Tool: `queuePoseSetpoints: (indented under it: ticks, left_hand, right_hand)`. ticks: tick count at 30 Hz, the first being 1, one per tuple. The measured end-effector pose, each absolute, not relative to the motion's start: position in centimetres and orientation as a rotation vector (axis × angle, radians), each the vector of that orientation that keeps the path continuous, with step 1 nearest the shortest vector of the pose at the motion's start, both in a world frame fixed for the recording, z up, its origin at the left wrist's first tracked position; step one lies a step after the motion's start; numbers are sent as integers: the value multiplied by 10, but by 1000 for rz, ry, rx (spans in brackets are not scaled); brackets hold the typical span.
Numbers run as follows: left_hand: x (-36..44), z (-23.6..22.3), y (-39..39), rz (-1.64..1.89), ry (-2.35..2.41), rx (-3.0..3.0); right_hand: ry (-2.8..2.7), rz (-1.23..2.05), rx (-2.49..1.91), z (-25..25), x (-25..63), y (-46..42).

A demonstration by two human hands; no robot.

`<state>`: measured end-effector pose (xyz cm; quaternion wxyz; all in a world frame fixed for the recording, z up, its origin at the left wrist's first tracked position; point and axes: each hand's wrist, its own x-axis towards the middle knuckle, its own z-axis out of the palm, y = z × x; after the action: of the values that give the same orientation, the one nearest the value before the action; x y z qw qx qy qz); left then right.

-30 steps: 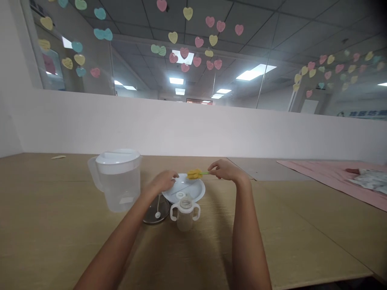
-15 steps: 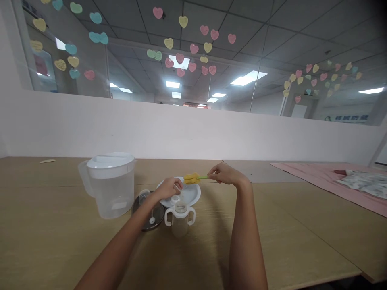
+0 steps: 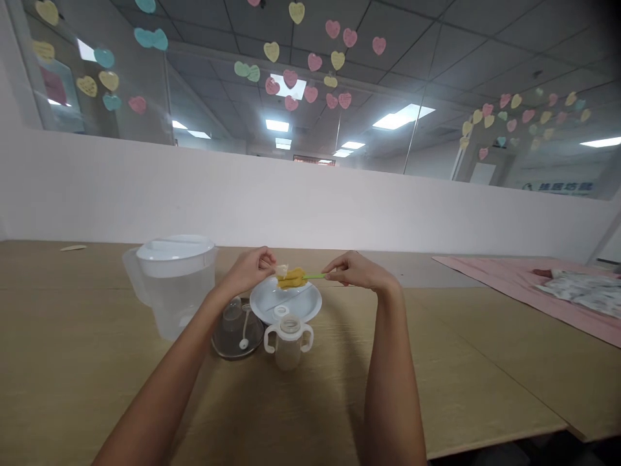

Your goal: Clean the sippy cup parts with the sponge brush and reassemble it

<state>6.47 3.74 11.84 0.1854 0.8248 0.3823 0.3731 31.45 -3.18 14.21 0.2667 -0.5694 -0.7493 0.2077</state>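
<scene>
Left hand [image 3: 248,269]: fingertips pinched on clear piece [image 3: 282,270]
Right hand [image 3: 359,270]: fingertips pinched on brush [image 3: 291,279]
Brush: we seem to align it; needs steadiness

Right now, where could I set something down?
Bare tabletop shows between the right forearm and the pink cloth, and left of the pitcher. It's crowded mid-table: tray, plate and two-handled bottle sit close together, and the right hand holds the yellow brush above the plate.

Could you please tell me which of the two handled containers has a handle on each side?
The bottle; the pitcher shows just one, on its left.
</scene>
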Motion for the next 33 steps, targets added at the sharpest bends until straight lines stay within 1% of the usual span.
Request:
queuePoseSetpoints:
  ticks: [2,4,6,9,11,13,16,18,22,25,30,33]
  left_hand:
    - [57,121,37,1015,1237,2427]
    - [49,121,39,892,1390,2513]
    - [41,119,41,635,1562,2535]
    - [33,110,46,192,1771,2389]
    - [31,99,49,33,1824,2284]
    - [31,90,52,-33,1850,2245]
    - [32,86,55,-41,1874,2278]
    - [35,91,54,32,1859,2360]
    - [54,97,49,204,1651,2557]
    - [78,83,45,223,1466,2628]
    - [102,48,44,210,1410,2597]
    - [100,46,47,248,1301,2572]
  right_hand:
    - [-2010,583,-1553,144,313,-35]
    - [-1995,609,-1572,145,313,-37]
    - [-1982,627,-1601,144,313,-37]
    - [-1985,624,-1675,141,313,-31]
    - [-1996,601,-1743,137,312,-25]
    - [-2003,593,-1819,133,312,-17]
    - [-2001,636,-1895,126,312,-7]
    - [-1988,657,-1907,123,314,-2]
    - [-1969,660,-1893,121,318,-1]
    - [-1968,646,-1877,124,319,-5]
    - [-1966,637,-1873,128,317,-9]
    - [-1957,618,-1894,131,318,-14]
